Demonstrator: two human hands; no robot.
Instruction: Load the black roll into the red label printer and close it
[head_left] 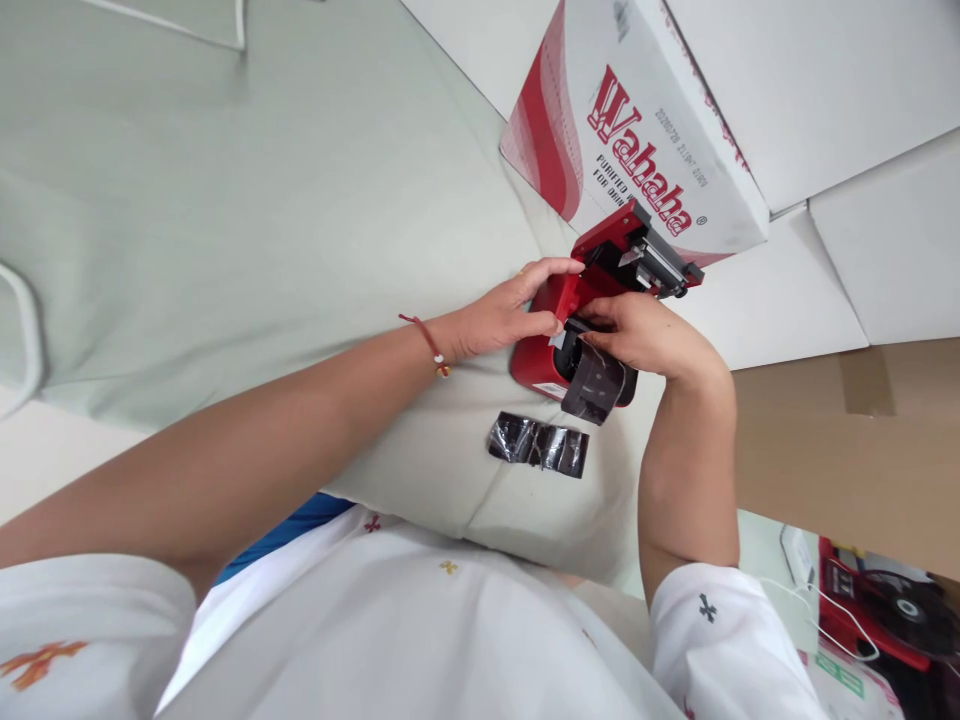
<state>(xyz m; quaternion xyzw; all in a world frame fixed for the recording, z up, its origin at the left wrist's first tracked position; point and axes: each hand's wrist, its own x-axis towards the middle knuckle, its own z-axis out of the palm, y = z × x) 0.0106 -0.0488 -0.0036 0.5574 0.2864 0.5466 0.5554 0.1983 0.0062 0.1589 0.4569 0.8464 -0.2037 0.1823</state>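
Note:
A red and black printer-like machine (pixel 546 362) sits on the pale green cloth with its lid (pixel 611 232) tipped up. My left hand (pixel 517 310) grips its near left side, thumb and index finger resting apart on the red body. Bent over the opening, my right hand (pixel 637 330) has its fingers closed at the dark ribbon (pixel 596 385) that hangs over the front; its fingertips are partly hidden inside. In front of the machine lies a loose piece of shiny crumpled black film (pixel 538 445), apart from both hands.
A white and red Wahaha carton (pixel 637 130) stands right behind the machine. White boxes (pixel 817 90) and a brown carton (pixel 832 450) line the right side. Another red and black device (pixel 885 610) with a white cable is at lower right. White metal tubing (pixel 26 340) shows at left.

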